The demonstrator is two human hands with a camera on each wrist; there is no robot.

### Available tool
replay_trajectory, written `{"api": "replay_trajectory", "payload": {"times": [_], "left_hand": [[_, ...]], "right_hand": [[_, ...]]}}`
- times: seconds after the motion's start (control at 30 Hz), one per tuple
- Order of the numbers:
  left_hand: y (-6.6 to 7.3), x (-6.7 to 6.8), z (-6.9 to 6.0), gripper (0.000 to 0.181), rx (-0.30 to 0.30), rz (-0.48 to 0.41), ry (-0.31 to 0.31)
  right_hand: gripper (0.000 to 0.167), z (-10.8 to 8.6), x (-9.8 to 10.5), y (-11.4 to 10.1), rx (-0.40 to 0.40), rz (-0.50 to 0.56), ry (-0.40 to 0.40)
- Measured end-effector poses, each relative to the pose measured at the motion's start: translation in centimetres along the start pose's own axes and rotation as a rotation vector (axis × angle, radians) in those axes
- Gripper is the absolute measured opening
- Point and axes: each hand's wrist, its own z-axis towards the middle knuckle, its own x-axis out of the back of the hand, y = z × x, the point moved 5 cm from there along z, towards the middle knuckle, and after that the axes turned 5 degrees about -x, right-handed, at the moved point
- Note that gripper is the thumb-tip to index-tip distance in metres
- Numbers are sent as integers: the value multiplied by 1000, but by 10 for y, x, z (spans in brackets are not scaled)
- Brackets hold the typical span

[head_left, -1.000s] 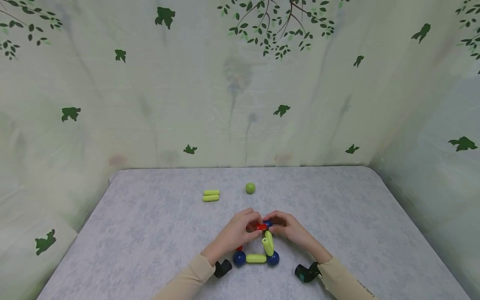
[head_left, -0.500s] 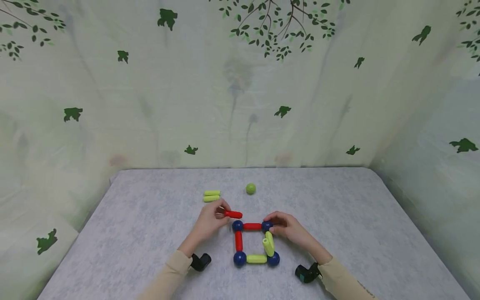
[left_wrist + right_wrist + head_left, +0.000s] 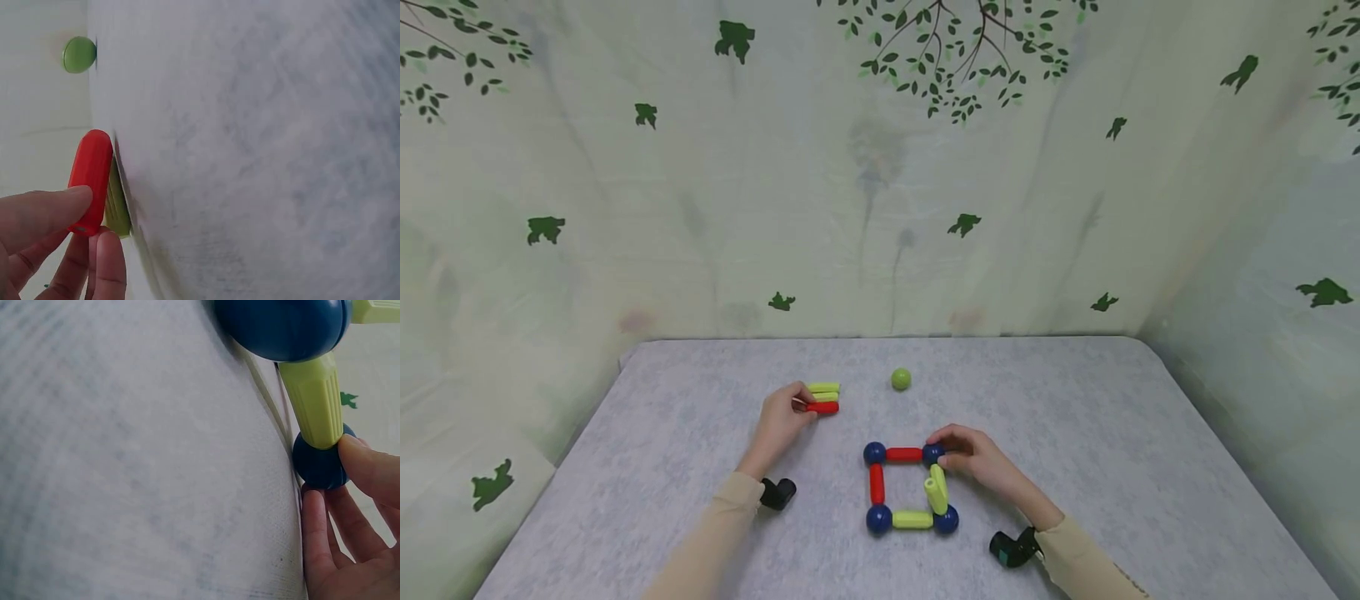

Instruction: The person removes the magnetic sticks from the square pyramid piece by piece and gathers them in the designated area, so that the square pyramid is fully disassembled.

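My left hand [image 3: 781, 421] pinches a red rod [image 3: 827, 407] just in front of two yellow-green rods [image 3: 826, 387]; the left wrist view shows thumb and fingers on the red rod [image 3: 92, 175]. Four blue balls joined by rods form a square: red rods at the back [image 3: 904, 455] and left [image 3: 877, 484], yellow-green ones at the front [image 3: 913, 520] and right. Another yellow-green rod [image 3: 933, 493] rises from the front right ball [image 3: 946, 519]. My right hand [image 3: 981, 458] holds the back right ball [image 3: 932, 454], also seen in the right wrist view [image 3: 319, 464].
A green ball [image 3: 901, 379] sits farther back on the grey table [image 3: 1075, 417], right of the loose rods. Behind the table hangs a pale cloth [image 3: 820, 183] with leaf patterns.
My left hand has left the square and moved back and left with a red rod, now beside the yellow-green rods. The right hand stays on its ball.
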Motion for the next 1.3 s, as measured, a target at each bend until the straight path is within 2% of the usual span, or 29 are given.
{"api": "replay_trajectory", "payload": {"times": [0.17,0.33,0.43,0.5,0.6,0.77,0.83,0.87,0.93,1.07,1.13,1.3], "left_hand": [[-4,0,6,19,-20,88,-11],[-3,0,8,20,-53,133,-16],[5,1,6,20,-82,151,-25],[17,-2,3,20,-125,133,-56],[44,-12,-9,20,-237,14,-172],[95,-44,-39,23,-452,-233,-488],[110,-58,-51,25,-497,-282,-587],[116,-64,-57,25,-497,-299,-628],[123,-76,-67,25,-507,-318,-678],[128,-91,-79,25,-492,-317,-707],[130,-96,-81,23,-512,-287,-691],[129,-98,-84,18,-512,-181,-634]], "right_hand": [[26,1,0,0,-2,2,-8],[27,2,0,-1,-3,11,-11],[27,2,0,0,-6,10,-6],[27,2,0,1,-10,12,-3],[27,0,0,1,-15,31,-5],[27,0,1,4,-19,53,-16],[27,0,1,4,-4,51,-23],[27,-1,1,3,6,52,-28],[27,-3,0,-2,28,54,-36],[26,-3,0,-3,33,46,-34],[26,0,0,2,28,36,-26],[26,-1,0,4,18,35,-21]]}}
